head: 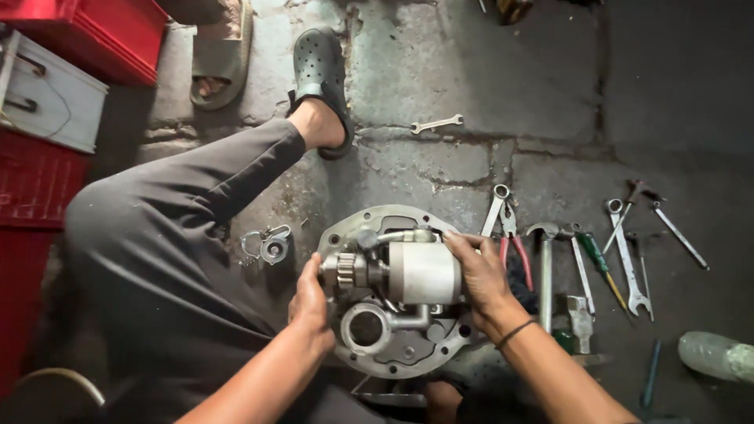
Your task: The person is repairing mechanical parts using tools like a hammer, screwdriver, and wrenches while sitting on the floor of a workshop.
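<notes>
1. The metal motor unit [408, 271], a pale cylinder with a small toothed gear at its left end, sits low in the middle of the view, lying across a round grey housing plate [369, 228] that rests on the floor.
2. Your left hand [312, 302] grips the gear end of the unit, fingers closed around it from below and the side.
3. Your right hand [481, 275] wraps over the cylinder's right end, fingers curled across the top; a dark band circles that wrist.
4. Just left of the plate lies a small metal bracket part [267, 243], touching nothing you hold.
5. To your right, tools lie in a loose row on the floor: red-handled pliers [514, 243] just beside your right hand, a hammer [545, 267], a green-handled screwdriver [601, 267], and several spanners [628, 251]. A lone spanner [437, 123] lies well apart, further up the floor.
6. The floor [550, 94] is rough grey concrete, cracked and stained, darker toward the right.
7. Your bent leg in dark trousers runs to a grey clog [322, 78]; another person's sandalled foot [220, 63] is near it at the top.
8. At the left edge stand red crates [94, 31] with a flat white box [55, 94] between them, and a pale plastic bottle [719, 355] lies at the far right edge.
</notes>
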